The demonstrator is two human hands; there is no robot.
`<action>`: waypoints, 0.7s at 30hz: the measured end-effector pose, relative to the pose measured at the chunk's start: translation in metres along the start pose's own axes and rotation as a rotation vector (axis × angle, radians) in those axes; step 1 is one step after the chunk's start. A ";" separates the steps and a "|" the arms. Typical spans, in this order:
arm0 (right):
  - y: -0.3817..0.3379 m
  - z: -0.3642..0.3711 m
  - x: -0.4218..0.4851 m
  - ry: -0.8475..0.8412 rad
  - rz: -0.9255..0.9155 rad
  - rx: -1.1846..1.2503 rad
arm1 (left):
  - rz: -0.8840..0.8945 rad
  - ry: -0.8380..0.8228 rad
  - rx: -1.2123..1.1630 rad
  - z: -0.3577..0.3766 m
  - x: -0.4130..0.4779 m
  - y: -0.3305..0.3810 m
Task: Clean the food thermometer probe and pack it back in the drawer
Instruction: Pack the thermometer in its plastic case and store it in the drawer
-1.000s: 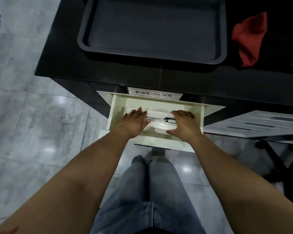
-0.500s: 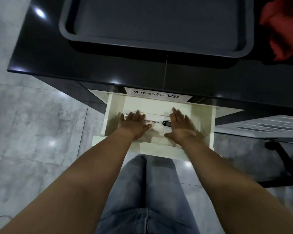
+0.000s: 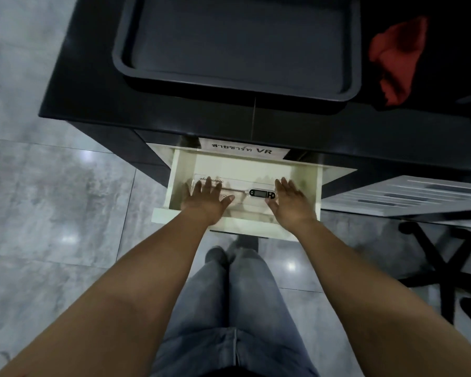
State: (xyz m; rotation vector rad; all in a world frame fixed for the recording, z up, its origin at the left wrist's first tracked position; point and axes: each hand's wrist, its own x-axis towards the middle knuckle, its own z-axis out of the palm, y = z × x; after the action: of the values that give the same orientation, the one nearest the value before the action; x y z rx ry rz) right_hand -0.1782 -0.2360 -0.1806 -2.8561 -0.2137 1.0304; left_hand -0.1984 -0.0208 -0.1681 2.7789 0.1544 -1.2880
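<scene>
A cream drawer point(image 3: 318, 186) stands pulled out below the black table. Inside it lies the food thermometer point(image 3: 261, 193), black head with a display to the right, thin metal probe running left, in a clear package. My left hand point(image 3: 207, 198) lies flat with spread fingers over the probe's left end. My right hand point(image 3: 290, 202) is flat and open just right of the thermometer's head, fingers apart, holding nothing.
A dark grey tray point(image 3: 237, 83) sits on the black table point(image 3: 98, 104) above the drawer. A red cloth point(image 3: 397, 58) lies at the table's right. A white slatted panel point(image 3: 408, 197) and a black chair base point(image 3: 443, 268) are at the right. Grey tiled floor lies left.
My right hand has slid to the right off the thermometer's head, which is now uncovered. Both hands went from curled over the package to flat and spread.
</scene>
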 end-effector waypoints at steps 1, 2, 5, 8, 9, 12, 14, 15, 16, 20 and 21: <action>0.000 -0.004 -0.009 0.013 -0.010 0.012 | -0.015 0.015 0.010 -0.001 -0.009 0.000; 0.000 -0.008 -0.019 0.025 -0.017 0.013 | -0.029 0.035 0.016 -0.001 -0.019 -0.001; -0.001 -0.017 -0.049 0.074 -0.042 0.009 | -0.057 0.089 -0.022 0.001 -0.047 -0.004; 0.000 -0.024 -0.073 0.120 -0.061 0.021 | -0.106 0.126 -0.145 0.004 -0.068 -0.005; 0.001 -0.026 -0.079 0.141 -0.067 0.027 | -0.128 0.142 -0.193 0.006 -0.074 -0.006; 0.005 -0.031 -0.094 0.239 -0.092 0.026 | -0.221 0.190 -0.340 0.014 -0.084 -0.008; 0.007 -0.034 -0.103 0.334 -0.105 0.015 | -0.297 0.220 -0.438 0.019 -0.089 -0.008; 0.008 -0.036 -0.109 0.386 -0.107 0.006 | -0.332 0.235 -0.497 0.021 -0.093 -0.005; 0.009 -0.039 -0.112 0.442 -0.105 -0.002 | -0.373 0.247 -0.576 0.023 -0.094 -0.003; 0.015 -0.057 -0.112 0.650 -0.040 -0.017 | -0.619 0.224 -1.106 0.021 -0.090 0.010; 0.018 -0.064 -0.109 0.680 -0.020 -0.007 | -0.670 0.190 -1.243 0.019 -0.090 0.013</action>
State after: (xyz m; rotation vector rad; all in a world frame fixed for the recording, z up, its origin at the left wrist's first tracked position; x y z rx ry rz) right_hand -0.2187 -0.2742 -0.0658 -2.9972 -0.1807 0.0169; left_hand -0.2690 -0.0415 -0.1113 1.7238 1.4068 -0.5570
